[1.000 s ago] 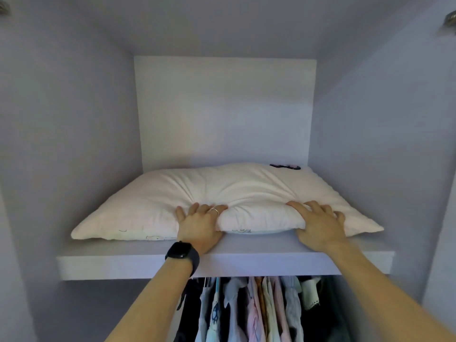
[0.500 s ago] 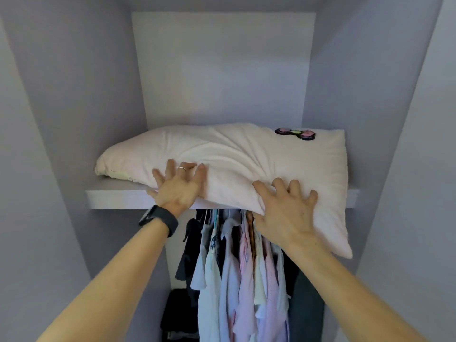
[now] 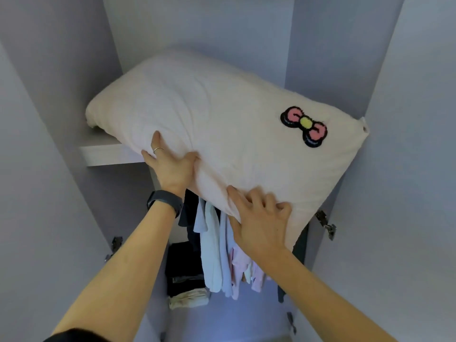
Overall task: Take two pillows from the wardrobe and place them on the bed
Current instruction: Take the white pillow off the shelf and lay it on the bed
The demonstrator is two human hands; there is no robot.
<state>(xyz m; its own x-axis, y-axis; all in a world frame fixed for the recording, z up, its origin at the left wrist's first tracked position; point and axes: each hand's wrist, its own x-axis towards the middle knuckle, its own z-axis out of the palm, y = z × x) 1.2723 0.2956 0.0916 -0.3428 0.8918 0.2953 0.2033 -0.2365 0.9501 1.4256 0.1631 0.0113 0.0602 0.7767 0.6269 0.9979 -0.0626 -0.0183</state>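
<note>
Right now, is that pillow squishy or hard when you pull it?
Probably squishy: the pillow creases and dents where the left hand and right hand pinch it. Likely floppy too, since its front part droops past the shelf. It seems light for its size, as fingers alone grip its edge.

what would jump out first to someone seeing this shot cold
The big cream pillow fills the middle of the view, tilted half off the wardrobe shelf, with a pink and black bow patch near its right end. Both hands pinch its lower edge: the left hand, above a dark wristband, and the right hand. Hanging clothes show just below.
</note>
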